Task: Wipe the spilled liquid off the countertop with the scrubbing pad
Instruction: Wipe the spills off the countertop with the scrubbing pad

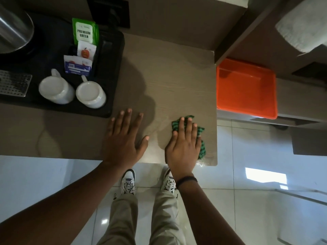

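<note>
- Fingers of the right hand [183,147] lie flat and spread on the green scrubbing pad [200,137], pressing it to the surface [177,82] near the front right corner.
- We see the pad crumpled, its long axis running from the fingertips back toward the surface's near edge.
- Our left hand [123,138] rests open, palm down, just beside it.
- A wet sheen [203,162] shows by the pad.
- Further left, a black tray [113,68] carries two upturned mugs [90,96].
</note>
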